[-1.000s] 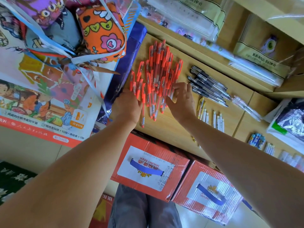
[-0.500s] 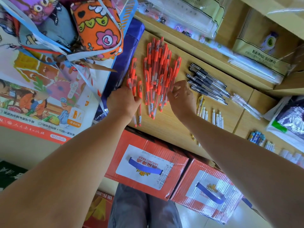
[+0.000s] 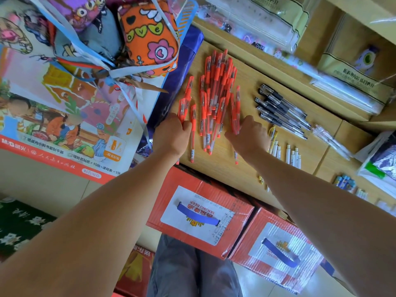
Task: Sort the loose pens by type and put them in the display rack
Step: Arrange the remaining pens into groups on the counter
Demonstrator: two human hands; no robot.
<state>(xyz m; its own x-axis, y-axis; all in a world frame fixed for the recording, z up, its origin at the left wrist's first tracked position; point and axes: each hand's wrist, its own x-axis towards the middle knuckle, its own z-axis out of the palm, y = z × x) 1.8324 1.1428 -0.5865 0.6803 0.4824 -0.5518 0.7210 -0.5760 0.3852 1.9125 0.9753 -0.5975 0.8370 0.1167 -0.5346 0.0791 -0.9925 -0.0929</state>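
A pile of several red pens (image 3: pixel 216 97) lies on the wooden shelf top (image 3: pixel 227 168). At the pile's left edge my left hand (image 3: pixel 171 136) has its fingers curled round a few red pens; one tip sticks out below my wrist. On the right edge my right hand (image 3: pixel 249 137) has its knuckles bent over two or three red pens, one tip showing beneath it. To the right lies a group of black pens (image 3: pixel 280 110). White pens (image 3: pixel 289 154) and a yellow pen (image 3: pixel 272 133) lie beside my right wrist. No display rack can be made out.
Patterned bags (image 3: pixel 150 37) and a picture poster (image 3: pixel 64 116) crowd the left side. Wrapped stationery packs (image 3: pixel 347 91) fill the back shelf. Two red cartons (image 3: pixel 199 213) stand below the shelf edge, above my knees. Small blue items (image 3: pixel 345 182) lie at the right.
My hands have moved slightly apart to the two edges of the red pile. A few red pens at the left now lie separate from the main pile.
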